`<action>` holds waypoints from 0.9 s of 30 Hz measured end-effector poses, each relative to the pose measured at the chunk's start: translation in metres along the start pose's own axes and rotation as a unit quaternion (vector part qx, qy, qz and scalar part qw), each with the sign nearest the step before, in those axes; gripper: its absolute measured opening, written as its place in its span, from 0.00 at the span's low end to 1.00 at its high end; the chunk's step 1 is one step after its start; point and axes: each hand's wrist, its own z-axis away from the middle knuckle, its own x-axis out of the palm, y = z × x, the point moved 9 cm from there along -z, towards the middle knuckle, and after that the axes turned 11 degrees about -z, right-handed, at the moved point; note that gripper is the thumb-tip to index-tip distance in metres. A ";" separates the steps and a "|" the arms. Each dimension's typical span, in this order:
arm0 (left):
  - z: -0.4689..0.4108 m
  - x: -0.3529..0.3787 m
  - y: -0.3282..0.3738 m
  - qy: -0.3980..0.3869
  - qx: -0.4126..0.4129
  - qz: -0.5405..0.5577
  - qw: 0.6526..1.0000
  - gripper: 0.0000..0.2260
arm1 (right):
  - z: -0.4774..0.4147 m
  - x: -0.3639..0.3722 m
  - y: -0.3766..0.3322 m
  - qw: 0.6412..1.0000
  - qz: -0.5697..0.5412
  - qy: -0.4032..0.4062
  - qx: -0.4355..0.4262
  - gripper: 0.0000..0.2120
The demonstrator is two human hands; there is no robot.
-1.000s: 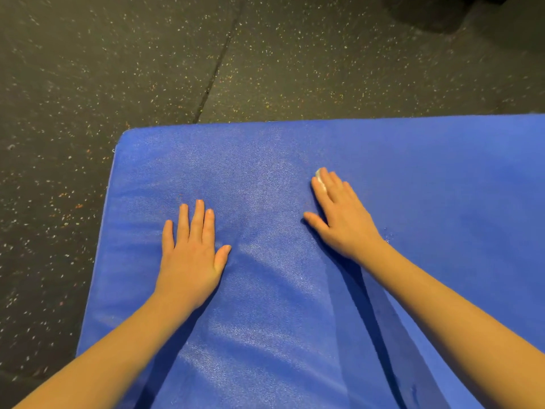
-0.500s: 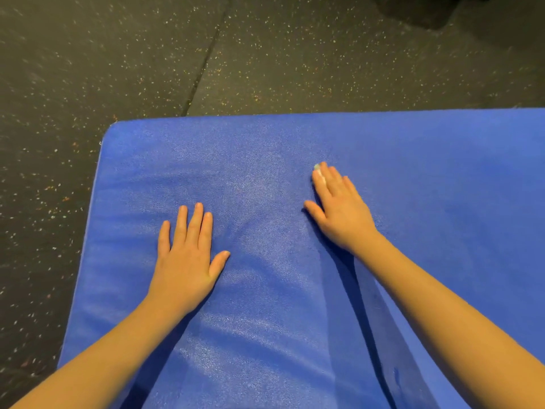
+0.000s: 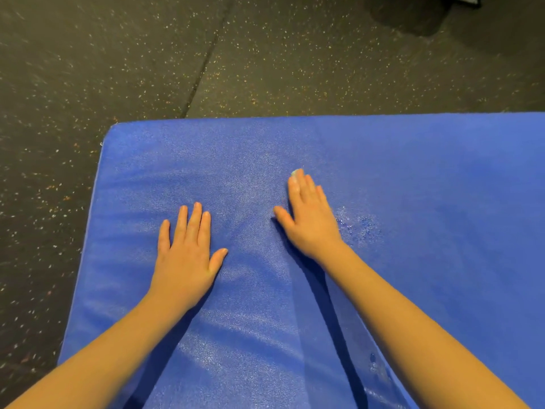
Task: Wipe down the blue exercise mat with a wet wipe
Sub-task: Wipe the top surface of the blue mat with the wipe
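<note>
One blue foam exercise mat [image 3: 442, 172] with a fine pebbled surface fills the lower and right parts of the frame. Its rounded far-left corner sits left of centre, and it lies flat on a dark rubber floor [image 3: 88, 69] flecked with pale specks. One straight seam [image 3: 203, 63] runs through that floor from the top edge down to the mat's far edge. Two bare forearms reach in from the bottom corners, each ending in a hand laid palm-down on the mat. The left hand [image 3: 188, 249], just left of centre, lies flat with its four fingers straight and close together and its thumb splayed towards the right; it has hold of nothing. The right hand [image 3: 309, 219], a little higher and right of centre, is also flat and straight-fingered, angled towards the upper left. It presses on one pale wet wipe [image 3: 295, 173], of which only a small bit shows past the fingertips. One patch of wet droplets [image 3: 359, 225] glistens on the mat just right of that hand.
</note>
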 end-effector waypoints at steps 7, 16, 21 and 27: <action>0.034 0.004 0.030 -0.010 0.068 0.011 0.998 0.37 | 0.013 -0.019 0.039 0.997 0.065 0.015 0.023 0.32; 0.031 0.005 0.030 -0.014 0.064 0.011 0.998 0.38 | 0.049 -0.011 0.042 0.996 0.082 -0.024 -0.011 0.35; 0.035 -0.002 0.031 -0.009 0.057 0.025 0.998 0.38 | 0.066 0.002 0.026 0.999 0.039 -0.020 0.017 0.41; 0.068 -0.004 0.047 -0.008 0.093 0.029 0.995 0.32 | 0.080 -0.010 0.047 0.996 0.083 -0.033 0.007 0.36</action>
